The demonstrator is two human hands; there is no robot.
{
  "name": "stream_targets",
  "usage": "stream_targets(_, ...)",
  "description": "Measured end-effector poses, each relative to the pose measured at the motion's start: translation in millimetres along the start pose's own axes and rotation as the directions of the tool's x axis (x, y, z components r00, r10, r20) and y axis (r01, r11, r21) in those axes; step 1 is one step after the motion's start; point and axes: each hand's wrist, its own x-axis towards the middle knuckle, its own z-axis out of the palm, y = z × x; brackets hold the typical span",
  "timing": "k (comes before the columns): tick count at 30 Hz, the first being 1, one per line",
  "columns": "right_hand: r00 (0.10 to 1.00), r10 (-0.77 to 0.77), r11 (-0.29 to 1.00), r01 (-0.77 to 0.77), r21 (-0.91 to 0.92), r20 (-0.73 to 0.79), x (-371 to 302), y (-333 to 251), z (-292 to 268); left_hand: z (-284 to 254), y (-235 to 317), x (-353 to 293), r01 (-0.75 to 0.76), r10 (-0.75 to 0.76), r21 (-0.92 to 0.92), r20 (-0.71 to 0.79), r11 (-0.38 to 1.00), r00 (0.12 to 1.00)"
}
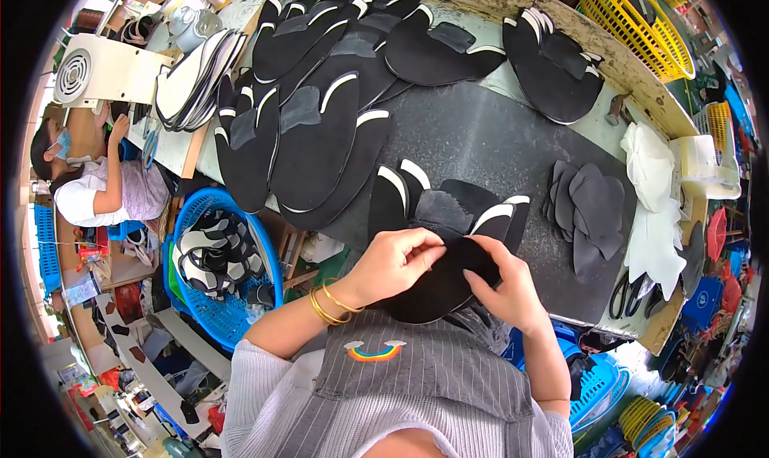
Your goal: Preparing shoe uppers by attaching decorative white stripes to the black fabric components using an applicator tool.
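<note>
In front of me a black U-shaped shoe upper piece (428, 294) with white strips along its edges overhangs the near edge of the dark work mat. Thumb and forefinger of my left hand (396, 262) pinch together on the piece's surface; whatever is between them is too small to see. My right hand (513, 290) grips the piece's right side, its thumb and forefinger curved onto the black surface. A grey textured patch (444, 209) lies in the notch between the white-edged arms. Underneath, more pieces of the same kind show at the edges.
Overlapping black uppers (320, 141) cover the mat's far left, with another stack (553, 65) at far right. Loose dark oval pieces (589, 205) lie to the right, near scissors (629, 294) and white scraps (653, 242). A blue basket (276, 274) stands left; a masked person (104, 177) sits beyond.
</note>
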Motion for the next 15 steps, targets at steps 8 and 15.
stream_targets(8, 0.942, 0.301, 0.954, -0.298, 0.042, -0.15, 30.3, 36.3, 19.5, -1.5, -24.3, 8.3, 0.065, -0.002, 0.184, -0.328, 0.981, 0.945)
stream_targets(15, 0.915, 0.352, 0.936, -0.345, 0.071, -0.196, 38.1, 32.9, 24.8, 1.2, -21.0, 11.0, 0.08, 0.007, 0.212, -0.384, 0.974, 0.923)
